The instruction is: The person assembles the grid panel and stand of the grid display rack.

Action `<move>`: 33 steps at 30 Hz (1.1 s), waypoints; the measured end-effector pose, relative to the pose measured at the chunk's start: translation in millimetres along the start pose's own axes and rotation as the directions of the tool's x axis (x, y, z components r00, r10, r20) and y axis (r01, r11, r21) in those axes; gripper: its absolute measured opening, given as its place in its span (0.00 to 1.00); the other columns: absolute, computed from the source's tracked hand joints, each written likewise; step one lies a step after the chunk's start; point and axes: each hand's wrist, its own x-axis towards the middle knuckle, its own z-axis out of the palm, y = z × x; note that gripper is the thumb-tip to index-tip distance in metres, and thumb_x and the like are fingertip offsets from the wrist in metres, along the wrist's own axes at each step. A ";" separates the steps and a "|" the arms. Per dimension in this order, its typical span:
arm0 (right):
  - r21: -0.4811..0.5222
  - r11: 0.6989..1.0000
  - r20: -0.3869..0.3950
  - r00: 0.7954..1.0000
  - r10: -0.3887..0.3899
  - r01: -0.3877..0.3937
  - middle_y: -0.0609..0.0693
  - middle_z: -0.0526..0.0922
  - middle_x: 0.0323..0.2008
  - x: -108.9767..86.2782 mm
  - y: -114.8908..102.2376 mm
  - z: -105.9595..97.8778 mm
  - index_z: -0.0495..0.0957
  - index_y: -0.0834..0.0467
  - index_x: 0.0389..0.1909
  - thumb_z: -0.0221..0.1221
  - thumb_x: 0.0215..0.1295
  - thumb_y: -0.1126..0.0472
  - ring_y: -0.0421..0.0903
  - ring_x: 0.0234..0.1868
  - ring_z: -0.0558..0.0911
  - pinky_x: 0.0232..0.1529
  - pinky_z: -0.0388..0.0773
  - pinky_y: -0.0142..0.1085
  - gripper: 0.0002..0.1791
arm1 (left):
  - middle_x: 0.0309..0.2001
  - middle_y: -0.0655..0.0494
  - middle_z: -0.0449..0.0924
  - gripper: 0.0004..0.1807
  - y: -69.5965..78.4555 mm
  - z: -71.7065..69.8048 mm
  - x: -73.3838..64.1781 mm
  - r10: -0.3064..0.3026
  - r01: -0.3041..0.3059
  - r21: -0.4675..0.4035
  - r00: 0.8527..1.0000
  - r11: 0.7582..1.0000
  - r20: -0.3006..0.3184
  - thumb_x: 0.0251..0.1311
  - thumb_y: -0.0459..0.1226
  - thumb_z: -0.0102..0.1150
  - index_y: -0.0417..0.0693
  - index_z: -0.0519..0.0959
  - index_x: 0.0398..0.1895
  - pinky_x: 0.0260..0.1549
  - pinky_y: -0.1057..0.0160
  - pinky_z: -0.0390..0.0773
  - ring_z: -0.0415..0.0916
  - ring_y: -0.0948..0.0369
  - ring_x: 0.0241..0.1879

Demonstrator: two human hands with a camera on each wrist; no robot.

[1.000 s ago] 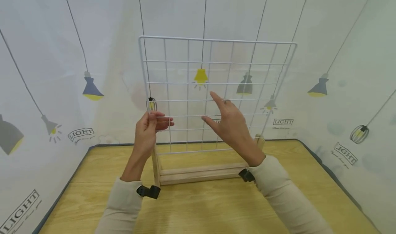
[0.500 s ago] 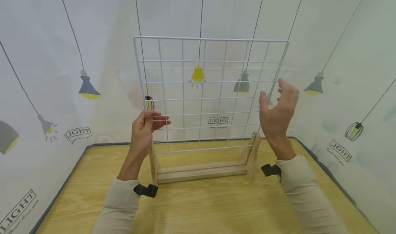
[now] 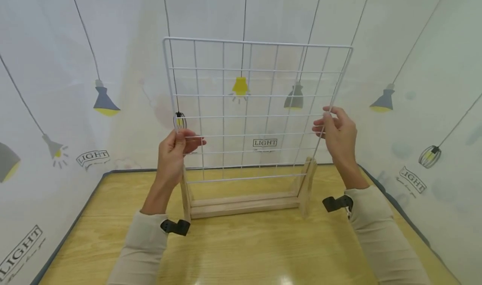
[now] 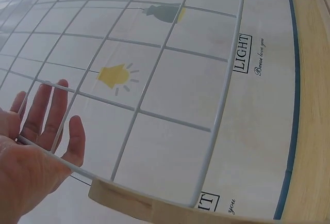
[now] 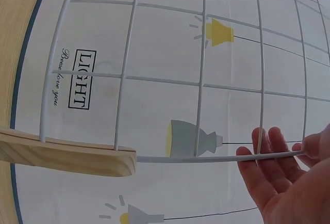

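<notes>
A white wire grid panel (image 3: 246, 95) stands upright, leaning slightly back, between the two side posts of a pale wooden stand (image 3: 244, 208). My left hand (image 3: 174, 153) pinches the panel's left edge wire between thumb and fingers, just above the left post. On the opposite side my right hand (image 3: 340, 136) grips the right edge wire, thumb in front and fingers behind. In the left wrist view the edge wire meets a wooden post (image 4: 121, 201) below the hand. The right wrist view shows the panel's edge along the grooved right post (image 5: 67, 154).
The stand rests on a wood-grain table (image 3: 241, 251) with a dark edge trim. Behind it hangs a pale backdrop (image 3: 211, 8) printed with lamps and LIGHT labels, close around the back and both sides. A black camera mount (image 3: 176, 227) sits on the left sleeve.
My right hand has moved from in front of the panel out to its right edge and taken hold there. My left hand has kept its grip on the left edge.
</notes>
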 end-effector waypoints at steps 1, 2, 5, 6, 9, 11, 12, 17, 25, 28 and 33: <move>0.019 1.000 0.003 1.000 0.016 -0.016 0.47 0.86 0.31 0.5 -0.5 -0.2 0.76 0.57 0.56 0.50 0.77 0.55 0.40 0.30 0.86 0.34 0.83 0.27 0.16 | 0.40 0.60 0.86 0.18 0.7 0.1 0.3 0.002 -0.002 0.001 1.000 1.000 -0.002 0.77 0.43 0.38 0.39 0.75 0.49 0.51 0.64 0.81 0.85 0.64 0.43; 0.031 0.999 0.005 1.000 0.028 -0.028 0.46 0.86 0.31 0.8 -0.4 -0.4 0.77 0.56 0.56 0.49 0.77 0.55 0.41 0.31 0.86 0.34 0.84 0.27 0.15 | 0.40 0.60 0.86 0.19 1.2 0.0 0.5 0.005 -0.005 0.005 1.000 1.000 -0.001 0.77 0.43 0.39 0.38 0.74 0.50 0.51 0.64 0.81 0.85 0.64 0.43; 0.048 0.998 0.005 0.999 0.044 -0.044 0.45 0.85 0.30 0.7 0.4 -0.8 0.77 0.56 0.56 0.50 0.77 0.54 0.42 0.31 0.86 0.35 0.84 0.28 0.16 | 0.44 0.57 0.85 0.19 2.2 0.0 0.7 0.006 -0.006 0.019 1.000 1.000 0.006 0.77 0.43 0.39 0.39 0.75 0.54 0.51 0.64 0.81 0.85 0.64 0.45; 0.048 0.998 0.003 0.999 0.046 -0.046 0.45 0.85 0.30 0.4 0.6 -0.9 0.77 0.57 0.57 0.49 0.77 0.54 0.42 0.31 0.86 0.35 0.84 0.28 0.16 | 0.45 0.56 0.85 0.19 2.2 -0.2 0.7 0.006 -0.006 0.025 1.000 1.000 0.009 0.77 0.43 0.40 0.40 0.75 0.55 0.50 0.65 0.81 0.85 0.64 0.45; 0.050 0.998 -0.001 0.999 0.050 -0.050 0.44 0.85 0.30 -0.9 1.6 -0.5 0.77 0.58 0.57 0.49 0.77 0.55 0.41 0.31 0.86 0.35 0.84 0.28 0.17 | 0.48 0.54 0.85 0.19 1.9 -1.0 0.3 0.008 -0.008 0.055 1.000 0.998 0.011 0.77 0.42 0.41 0.42 0.75 0.59 0.49 0.66 0.81 0.85 0.64 0.45; 0.056 0.997 -0.005 0.999 0.053 -0.053 0.44 0.85 0.29 -1.5 2.3 0.2 0.77 0.58 0.58 0.49 0.77 0.55 0.41 0.31 0.86 0.34 0.84 0.28 0.17 | 0.48 0.54 0.84 0.19 1.6 -1.4 0.0 0.011 -0.011 0.069 1.000 0.998 0.007 0.77 0.41 0.41 0.43 0.74 0.61 0.49 0.67 0.82 0.85 0.65 0.45; 0.060 0.997 -0.009 0.998 0.054 -0.054 0.44 0.85 0.29 -1.6 2.7 0.6 0.77 0.58 0.57 0.50 0.77 0.55 0.41 0.30 0.86 0.34 0.84 0.28 0.17 | 0.49 0.53 0.84 0.19 1.6 -1.8 -0.2 0.013 -0.014 0.078 1.000 0.997 0.006 0.77 0.41 0.42 0.42 0.74 0.61 0.49 0.67 0.82 0.85 0.65 0.45; 0.066 0.997 -0.027 0.998 0.052 -0.050 0.44 0.85 0.28 -1.1 6.0 2.8 0.78 0.59 0.57 0.50 0.76 0.56 0.41 0.29 0.86 0.33 0.84 0.28 0.17 | 0.50 0.49 0.83 0.19 2.0 -3.1 -1.9 0.005 -0.006 0.100 1.000 0.995 0.008 0.78 0.40 0.40 0.42 0.74 0.62 0.49 0.66 0.82 0.85 0.64 0.45; 0.060 0.996 -0.043 0.997 0.063 -0.060 0.43 0.85 0.29 -2.6 10.3 3.9 0.79 0.58 0.57 0.50 0.76 0.56 0.41 0.30 0.86 0.33 0.84 0.28 0.17 | 0.54 0.44 0.81 0.20 3.2 -3.8 -3.4 -0.027 0.022 0.119 0.999 0.993 0.040 0.79 0.39 0.37 0.42 0.71 0.65 0.50 0.67 0.81 0.84 0.65 0.47; 0.061 0.996 -0.039 0.997 0.066 -0.063 0.43 0.85 0.29 -3.6 11.0 4.1 0.78 0.59 0.57 0.50 0.76 0.56 0.41 0.30 0.86 0.33 0.84 0.28 0.17 | 0.54 0.44 0.81 0.20 3.5 -3.7 -4.0 -0.035 0.030 0.132 0.999 0.991 0.039 0.79 0.39 0.36 0.43 0.70 0.65 0.50 0.67 0.80 0.84 0.65 0.47; 0.068 0.996 -0.029 0.997 0.067 -0.065 0.43 0.85 0.29 -5.2 12.4 3.9 0.78 0.59 0.58 0.50 0.76 0.55 0.41 0.30 0.86 0.33 0.84 0.28 0.17 | 0.56 0.40 0.79 0.19 2.8 -3.3 -4.8 -0.039 0.033 0.150 0.999 0.988 0.037 0.79 0.38 0.35 0.43 0.70 0.65 0.51 0.66 0.80 0.83 0.64 0.48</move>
